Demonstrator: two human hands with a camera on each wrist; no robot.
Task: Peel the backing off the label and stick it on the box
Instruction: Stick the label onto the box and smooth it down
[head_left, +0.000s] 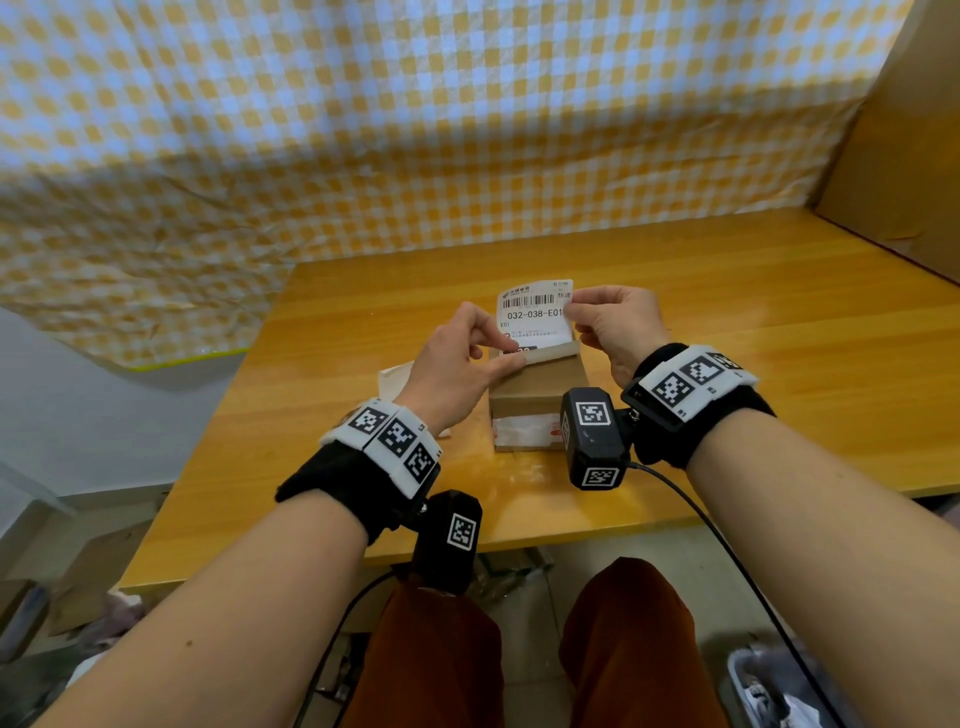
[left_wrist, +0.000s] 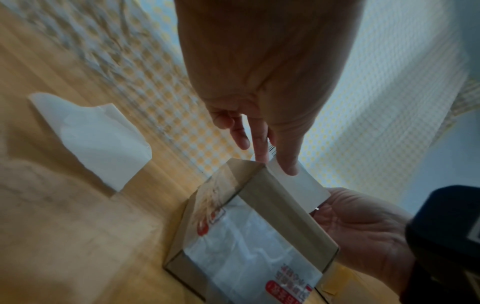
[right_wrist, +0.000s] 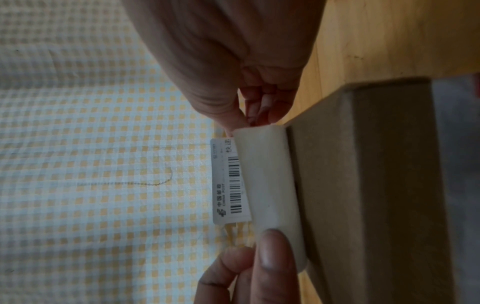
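While the backing lies discarded on the table, both hands, left hand and right hand, pinch the label mid-frame, lower edge meeting the box top, presumably for alignment.

tabletop bare along right and near edges; room to pass there. box sits mid-table, both hands crowding its far top edge. loose backing sheet lies left of box. cardboard wall blocks far right corner.
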